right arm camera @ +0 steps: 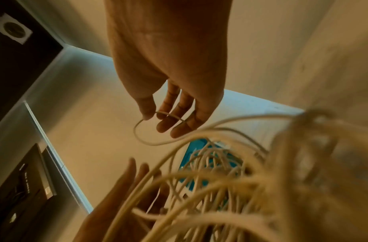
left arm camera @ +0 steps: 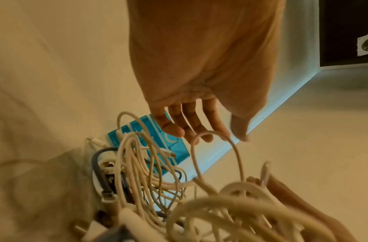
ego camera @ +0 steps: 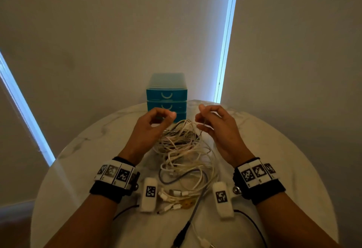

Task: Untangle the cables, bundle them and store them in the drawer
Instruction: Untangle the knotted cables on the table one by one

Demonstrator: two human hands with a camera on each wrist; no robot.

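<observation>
A tangle of white cables (ego camera: 182, 150) lies heaped in the middle of the round marble table (ego camera: 274, 150), with one grey cable (ego camera: 166, 181) looped through it. My left hand (ego camera: 168, 115) hovers over the heap's far left side, thumb and forefinger pinching a white loop (left arm camera: 216, 135). My right hand (ego camera: 201, 122) is raised at the far right side and holds a thin white strand (right arm camera: 168, 114) between thumb and fingers. Behind both hands stands the blue drawer unit (ego camera: 166, 91), all drawers closed. The heap (left arm camera: 137, 172) and the unit (left arm camera: 174, 147) show under my left palm.
Loose connector ends (ego camera: 176, 195) lie at the near side of the heap. A dark cable with a black plug (ego camera: 182, 234) runs toward the table's front edge. Walls and bright window strips (ego camera: 225, 42) stand behind the table.
</observation>
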